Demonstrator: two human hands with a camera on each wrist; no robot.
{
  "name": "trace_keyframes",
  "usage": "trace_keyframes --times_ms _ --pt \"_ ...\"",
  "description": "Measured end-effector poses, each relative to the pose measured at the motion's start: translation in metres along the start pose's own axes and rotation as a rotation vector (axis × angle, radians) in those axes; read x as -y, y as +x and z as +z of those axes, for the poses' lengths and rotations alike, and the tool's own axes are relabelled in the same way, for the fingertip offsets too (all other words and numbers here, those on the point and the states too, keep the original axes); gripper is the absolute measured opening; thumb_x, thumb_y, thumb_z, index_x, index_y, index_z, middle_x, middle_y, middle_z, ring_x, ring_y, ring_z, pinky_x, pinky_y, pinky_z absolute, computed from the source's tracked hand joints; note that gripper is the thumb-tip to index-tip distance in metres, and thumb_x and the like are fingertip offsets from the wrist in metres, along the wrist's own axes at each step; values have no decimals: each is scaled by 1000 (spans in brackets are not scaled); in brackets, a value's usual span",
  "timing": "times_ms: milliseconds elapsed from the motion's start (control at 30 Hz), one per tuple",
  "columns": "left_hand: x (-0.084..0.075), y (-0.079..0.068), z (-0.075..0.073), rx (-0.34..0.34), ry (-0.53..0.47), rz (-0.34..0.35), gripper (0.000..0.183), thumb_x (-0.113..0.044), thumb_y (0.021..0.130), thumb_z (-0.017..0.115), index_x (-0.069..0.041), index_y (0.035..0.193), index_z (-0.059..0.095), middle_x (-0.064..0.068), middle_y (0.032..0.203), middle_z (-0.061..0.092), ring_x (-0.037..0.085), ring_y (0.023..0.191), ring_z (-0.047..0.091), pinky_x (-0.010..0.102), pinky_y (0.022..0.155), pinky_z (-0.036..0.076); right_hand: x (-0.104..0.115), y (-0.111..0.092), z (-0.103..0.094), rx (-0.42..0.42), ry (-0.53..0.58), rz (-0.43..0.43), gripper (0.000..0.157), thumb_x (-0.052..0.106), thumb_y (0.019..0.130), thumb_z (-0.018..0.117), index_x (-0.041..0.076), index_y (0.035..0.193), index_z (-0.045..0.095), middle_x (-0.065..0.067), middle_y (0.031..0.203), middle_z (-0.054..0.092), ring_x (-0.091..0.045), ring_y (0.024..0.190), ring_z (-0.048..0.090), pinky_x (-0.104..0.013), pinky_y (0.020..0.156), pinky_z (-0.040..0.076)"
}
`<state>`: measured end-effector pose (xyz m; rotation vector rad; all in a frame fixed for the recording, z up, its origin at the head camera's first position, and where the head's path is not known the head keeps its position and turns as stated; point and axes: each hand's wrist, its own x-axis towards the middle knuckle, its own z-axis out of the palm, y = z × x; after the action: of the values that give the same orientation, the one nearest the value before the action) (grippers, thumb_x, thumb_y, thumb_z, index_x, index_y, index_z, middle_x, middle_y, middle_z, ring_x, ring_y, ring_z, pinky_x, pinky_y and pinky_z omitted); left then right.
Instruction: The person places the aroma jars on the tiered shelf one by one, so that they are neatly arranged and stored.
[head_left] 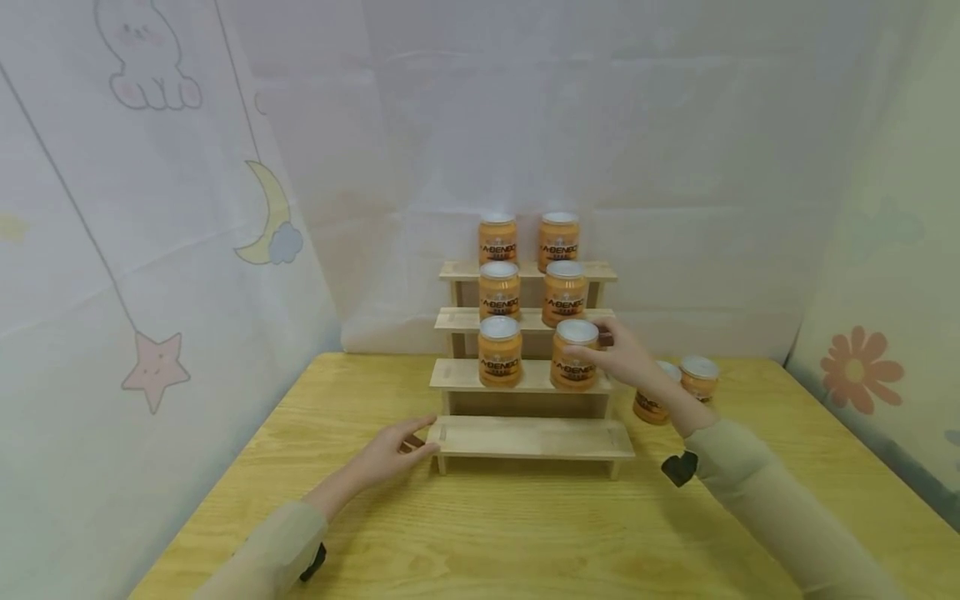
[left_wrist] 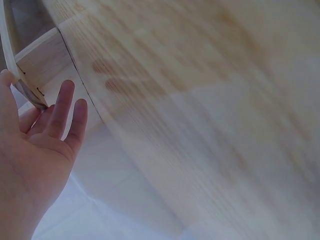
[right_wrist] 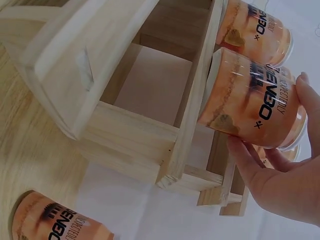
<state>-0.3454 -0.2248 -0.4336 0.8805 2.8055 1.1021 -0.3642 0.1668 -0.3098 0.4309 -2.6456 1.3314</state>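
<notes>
My right hand (head_left: 626,358) grips an orange jar (right_wrist: 250,100) with a silver-white lid and dark lettering, thumb on one side and fingers on the other. The jar stands upright at the right of the second step from the bottom of a light wooden stepped rack (head_left: 525,437). A matching jar (head_left: 500,354) is to its left on that step. At the left end of the lowest step, my left hand (head_left: 386,454) touches the board with its fingertips; in the left wrist view, the fingers (left_wrist: 62,107) are loosely extended against the board's corner.
Two jars stand on each of the upper steps, including an upper right jar (head_left: 565,293) and a top left jar (head_left: 498,239). Right of the rack, two more jars stand on the wooden table (head_left: 480,533), one a back right jar (head_left: 701,379). Patterned cloth (head_left: 585,125) hangs behind.
</notes>
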Motion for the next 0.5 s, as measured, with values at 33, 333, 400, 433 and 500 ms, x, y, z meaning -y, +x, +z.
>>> trace_keyframes --times_ms 33,333,400,433,500 --pt "0 0 0 1 0 -1 63 -42 93 55 -7 143 40 18 140 47 25 99 63 38 84 54 0 1 1 -4 -4 4 72 46 82 70 7 135 42 -14 125 52 -31 114 51 -43 87 50" --pt "-2 0 -1 -1 10 16 62 -41 93 55 -6 142 40 18 138 48 25 97 63 36 82 55 -3 4 6 -34 7 -18 71 45 82 70 6 133 42 -14 125 50 -29 110 52 -44 89 49" --pt "-1 0 0 1 14 18 63 -42 93 55 -5 142 40 18 139 48 25 97 63 36 82 55 -4 5 7 -35 15 -24 71 45 82 70 6 134 42 -14 125 50 -29 110 52 -44 89 49" --pt "-1 0 0 2 15 17 63 -42 93 55 -5 142 40 18 139 48 25 98 63 36 82 55 -5 5 7 -37 18 -28 70 45 82 70 6 133 42 -14 125 50 -29 110 52 -44 89 49" --pt "0 0 0 3 17 19 64 -42 93 55 -4 142 40 18 139 48 25 98 63 36 82 55 -6 6 8 -42 24 -35 69 44 82 71 6 133 43 -13 124 50 -28 108 53 -43 89 49"
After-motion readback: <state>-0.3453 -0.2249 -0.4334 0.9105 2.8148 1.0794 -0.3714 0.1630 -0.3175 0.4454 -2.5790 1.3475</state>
